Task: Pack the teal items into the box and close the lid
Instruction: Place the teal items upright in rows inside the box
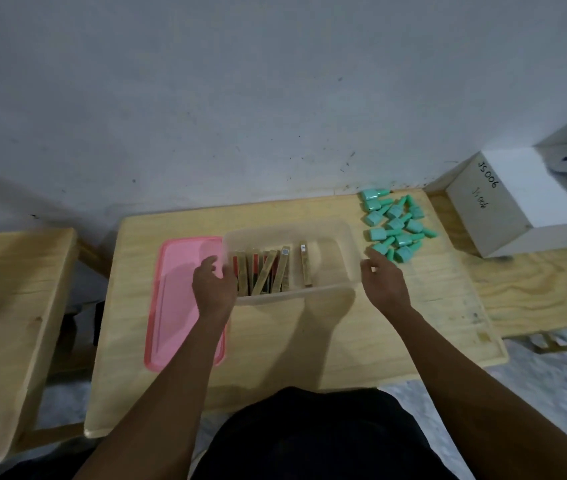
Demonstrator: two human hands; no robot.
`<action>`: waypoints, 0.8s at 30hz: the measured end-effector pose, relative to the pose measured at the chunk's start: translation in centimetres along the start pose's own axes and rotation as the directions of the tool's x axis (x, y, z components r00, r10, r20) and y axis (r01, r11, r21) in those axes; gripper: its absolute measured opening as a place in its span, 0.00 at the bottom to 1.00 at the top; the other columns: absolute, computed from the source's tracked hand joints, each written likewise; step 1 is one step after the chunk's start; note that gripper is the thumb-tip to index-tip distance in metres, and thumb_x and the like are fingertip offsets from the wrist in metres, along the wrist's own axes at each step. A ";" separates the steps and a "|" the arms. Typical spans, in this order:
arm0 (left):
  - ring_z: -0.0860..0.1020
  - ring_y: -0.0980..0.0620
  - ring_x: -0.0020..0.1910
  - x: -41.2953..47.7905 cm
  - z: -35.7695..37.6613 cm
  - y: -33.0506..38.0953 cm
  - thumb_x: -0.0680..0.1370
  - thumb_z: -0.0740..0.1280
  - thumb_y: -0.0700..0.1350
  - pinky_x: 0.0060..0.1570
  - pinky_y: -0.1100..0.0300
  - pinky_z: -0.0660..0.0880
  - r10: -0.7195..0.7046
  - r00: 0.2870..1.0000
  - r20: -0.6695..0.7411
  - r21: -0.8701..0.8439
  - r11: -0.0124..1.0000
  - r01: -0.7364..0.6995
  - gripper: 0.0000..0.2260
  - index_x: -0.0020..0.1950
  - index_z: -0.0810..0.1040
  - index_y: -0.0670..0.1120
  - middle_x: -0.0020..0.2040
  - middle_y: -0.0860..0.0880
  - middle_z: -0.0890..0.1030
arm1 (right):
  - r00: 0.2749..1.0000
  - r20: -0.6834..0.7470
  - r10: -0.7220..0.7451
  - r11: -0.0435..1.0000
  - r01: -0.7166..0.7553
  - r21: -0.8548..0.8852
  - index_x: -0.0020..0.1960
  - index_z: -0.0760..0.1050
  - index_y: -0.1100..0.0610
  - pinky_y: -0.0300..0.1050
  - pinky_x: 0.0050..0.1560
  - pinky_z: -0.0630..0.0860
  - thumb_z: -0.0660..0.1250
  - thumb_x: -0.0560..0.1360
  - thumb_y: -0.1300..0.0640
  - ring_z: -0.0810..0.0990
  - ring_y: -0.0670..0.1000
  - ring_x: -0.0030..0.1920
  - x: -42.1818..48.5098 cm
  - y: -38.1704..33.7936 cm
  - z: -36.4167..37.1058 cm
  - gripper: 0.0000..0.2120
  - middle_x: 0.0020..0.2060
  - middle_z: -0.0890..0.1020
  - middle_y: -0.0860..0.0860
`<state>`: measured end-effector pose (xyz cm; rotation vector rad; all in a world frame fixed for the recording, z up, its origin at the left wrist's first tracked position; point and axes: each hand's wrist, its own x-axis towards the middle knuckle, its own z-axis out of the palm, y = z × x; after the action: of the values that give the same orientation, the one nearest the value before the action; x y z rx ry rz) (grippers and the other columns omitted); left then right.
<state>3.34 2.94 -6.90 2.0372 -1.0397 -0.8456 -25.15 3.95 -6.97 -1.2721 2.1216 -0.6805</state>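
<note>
A: What's the biggest thing here?

B: A pale wooden table [309,344] set against a grey wall. At the far right sits a white cardboard carton [503,206] with handwriting on top, cut off by the frame's edge. On the table stands a frosted clear plastic box [292,233], open on top. A flat pink plastic lid [174,306] lies just beside its left wall.

A: And the teal items?

B: A loose heap of small teal plastic pieces [396,223], each a blocky body with a narrow neck, lies on the table at the far right, just beside the box's right wall. Every piece I can see is outside the box.

A: Where are the 2 hands relative to it?

B: The right hand [384,282] hovers at the box's near right corner with fingers loose and holding nothing. Its fingertips point at the heap, close to the nearest piece. The left hand [214,285] is on the other side, at the box's left wall above the lid's edge, well apart from the heap.

A: Is the left one gripping the box?

B: I cannot tell. Its fingers meet the wall, but blur and the frosted plastic hide whether they curl over the rim.

A: Anything else unclear?

B: Slim gold-brown sticks [268,271] lean in a row inside the box, with 1 standing apart to the right. Their labels are too blurred to read.
</note>
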 end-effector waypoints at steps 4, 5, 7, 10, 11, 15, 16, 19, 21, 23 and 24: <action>0.72 0.44 0.62 -1.7 2.2 2.7 0.78 0.64 0.44 0.55 0.58 0.68 0.207 0.974 -0.093 0.052 0.978 -0.203 0.13 0.61 0.76 0.43 0.61 0.43 0.76 | 0.996 -0.035 0.079 0.997 -0.079 0.003 0.65 0.76 0.53 0.49 0.57 0.75 0.62 0.80 0.54 0.81 0.55 0.55 -0.3 4.1 -2.7 0.15 0.56 0.82 0.53; 0.72 0.44 0.61 -2.3 3.1 3.6 0.77 0.64 0.44 0.54 0.57 0.69 0.273 0.960 -0.064 0.067 0.961 -0.269 0.11 0.59 0.78 0.44 0.59 0.44 0.77 | 0.994 -0.022 0.103 0.995 -0.103 0.011 0.63 0.77 0.53 0.50 0.58 0.76 0.62 0.79 0.54 0.81 0.55 0.55 -0.4 5.4 -3.5 0.14 0.56 0.83 0.53; 0.75 0.45 0.55 -3.5 5.3 5.4 0.76 0.65 0.45 0.53 0.55 0.70 0.450 0.893 -0.028 0.119 0.888 -0.444 0.09 0.53 0.80 0.46 0.53 0.47 0.80 | 0.989 -0.001 0.145 0.989 -0.145 0.014 0.60 0.79 0.53 0.53 0.58 0.78 0.63 0.78 0.54 0.83 0.54 0.52 -0.3 8.0 -5.0 0.12 0.55 0.83 0.52; 0.77 0.48 0.50 -5.8 9.3 8.1 0.76 0.65 0.45 0.50 0.56 0.71 0.623 0.774 0.116 0.119 0.765 -0.633 0.06 0.49 0.81 0.47 0.48 0.49 0.82 | 0.981 0.010 0.192 0.981 -0.192 -0.008 0.56 0.81 0.52 0.52 0.55 0.79 0.64 0.78 0.56 0.84 0.54 0.50 0.4 10.9 -7.0 0.10 0.53 0.84 0.52; 0.77 0.49 0.49 -6.6 10.8 9.1 0.76 0.65 0.45 0.49 0.56 0.72 0.648 0.731 0.213 0.072 0.736 -0.673 0.06 0.50 0.81 0.47 0.47 0.50 0.82 | 0.980 0.020 0.198 0.980 -0.198 -0.014 0.56 0.82 0.53 0.52 0.55 0.79 0.65 0.78 0.56 0.84 0.54 0.50 0.9 11.6 -7.5 0.10 0.53 0.84 0.52; 0.78 0.50 0.53 -7.8 17.2 11.9 0.77 0.64 0.47 0.51 0.55 0.76 0.607 0.568 0.556 -0.014 0.690 -0.724 0.11 0.57 0.80 0.48 0.53 0.50 0.81 | 0.977 0.133 0.167 0.985 -0.160 -0.061 0.56 0.82 0.53 0.49 0.56 0.78 0.64 0.78 0.57 0.83 0.53 0.52 3.7 12.7 -8.9 0.10 0.52 0.84 0.51; 0.77 0.49 0.56 -7.7 18.7 12.4 0.77 0.64 0.47 0.54 0.53 0.75 0.558 0.562 0.610 0.022 0.698 -0.716 0.13 0.60 0.79 0.47 0.57 0.48 0.80 | 0.971 0.180 0.157 0.986 -0.142 -0.092 0.56 0.82 0.53 0.47 0.56 0.77 0.64 0.78 0.56 0.82 0.52 0.53 4.4 12.6 -9.0 0.11 0.53 0.84 0.50; 0.73 0.44 0.64 -6.9 22.6 13.6 0.78 0.63 0.46 0.62 0.49 0.72 0.342 0.592 0.730 0.212 0.711 -0.671 0.18 0.68 0.73 0.46 0.67 0.44 0.73 | 0.938 0.304 0.168 0.981 -0.129 -0.143 0.56 0.82 0.51 0.47 0.53 0.77 0.62 0.78 0.51 0.81 0.51 0.53 6.6 11.6 -8.4 0.13 0.54 0.83 0.50; 0.70 0.43 0.67 -6.2 24.4 14.0 0.79 0.61 0.46 0.64 0.47 0.70 0.210 0.610 0.764 0.348 0.662 -0.664 0.21 0.71 0.68 0.46 0.70 0.43 0.69 | 0.922 0.338 0.187 0.980 -0.154 -0.123 0.54 0.83 0.50 0.49 0.51 0.79 0.61 0.77 0.48 0.81 0.52 0.50 7.9 10.8 -7.6 0.14 0.52 0.84 0.51; 0.71 0.42 0.65 -5.7 25.6 14.2 0.78 0.60 0.44 0.62 0.48 0.71 0.128 0.632 0.764 0.444 0.606 -0.660 0.20 0.70 0.69 0.45 0.69 0.43 0.69 | 0.916 0.347 0.200 0.979 -0.174 -0.104 0.54 0.83 0.50 0.50 0.50 0.79 0.62 0.76 0.46 0.82 0.54 0.50 8.9 10.2 -6.6 0.14 0.51 0.84 0.51; 0.72 0.42 0.64 -5.6 26.1 14.3 0.78 0.61 0.43 0.61 0.48 0.72 0.103 0.649 0.753 0.476 0.595 -0.647 0.19 0.69 0.70 0.45 0.67 0.43 0.71 | 0.915 0.342 0.212 0.977 -0.186 -0.107 0.54 0.83 0.50 0.48 0.48 0.78 0.62 0.76 0.45 0.82 0.54 0.50 9.3 9.9 -6.2 0.14 0.50 0.84 0.51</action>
<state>-25.58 -5.96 -8.48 1.9044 -2.5129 -1.0284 -39.08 0.54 -11.13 -1.0993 1.9531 -0.2648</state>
